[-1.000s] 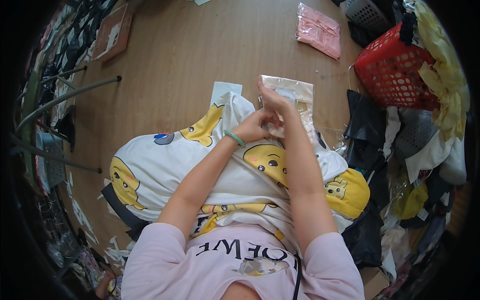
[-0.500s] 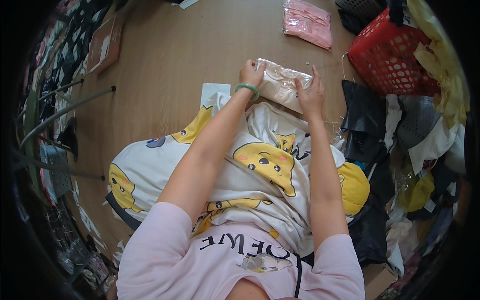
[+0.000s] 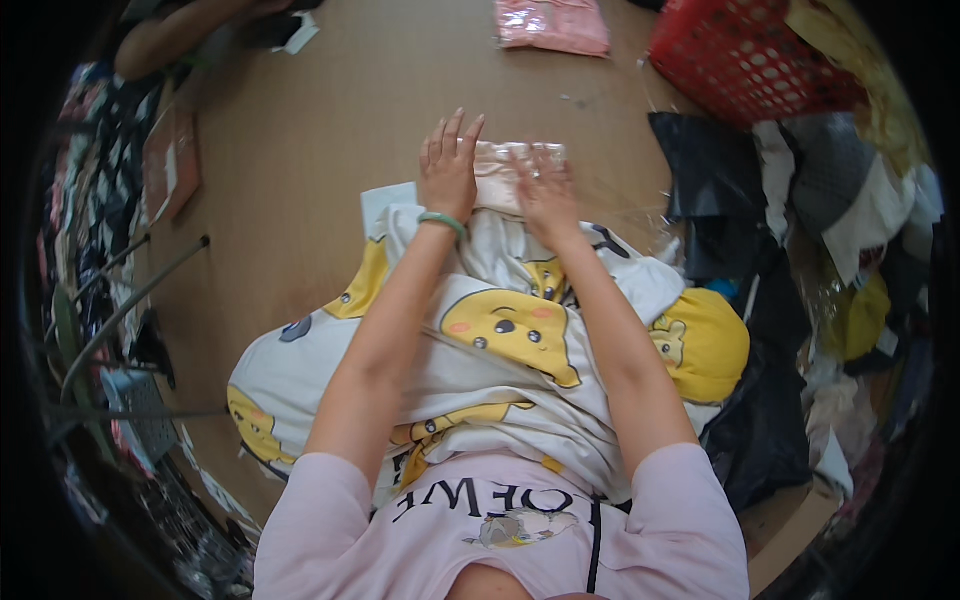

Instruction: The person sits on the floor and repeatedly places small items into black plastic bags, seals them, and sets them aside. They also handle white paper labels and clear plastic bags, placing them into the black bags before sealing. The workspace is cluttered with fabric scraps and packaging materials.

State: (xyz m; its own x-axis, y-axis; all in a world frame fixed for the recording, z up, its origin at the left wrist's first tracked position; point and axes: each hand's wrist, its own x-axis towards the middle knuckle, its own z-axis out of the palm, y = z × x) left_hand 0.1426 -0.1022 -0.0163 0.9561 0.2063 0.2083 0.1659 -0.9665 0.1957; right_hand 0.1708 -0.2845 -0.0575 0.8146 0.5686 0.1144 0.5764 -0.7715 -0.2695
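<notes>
A clear plastic package with folded cream-coloured cloth inside (image 3: 494, 188) lies on the wooden table, just beyond the patterned white-and-yellow fabric (image 3: 515, 325) spread over my lap. My left hand (image 3: 448, 172), below which a green bangle circles the wrist, rests at the package's left edge with fingers stretched out. Flat over the right part of the package lies my right hand (image 3: 546, 198), fingers extended and slightly blurred. Neither hand grips anything. Left of my left wrist, a pale sheet (image 3: 386, 202) sits partly under the fabric.
A wrapped pink garment (image 3: 552, 24) lies at the far edge, with a red perforated basket (image 3: 735, 60) to its right. Black plastic bags (image 3: 705, 165) crowd the right side. At left are an orange-pink tray (image 3: 172, 168) and metal legs (image 3: 135, 290). Another person's arm (image 3: 180, 38) reaches in far left.
The package has come nearer and now lies flatter. My left hand has let go of its corner, and both hands have spread out over it. Another person's arm has appeared far left.
</notes>
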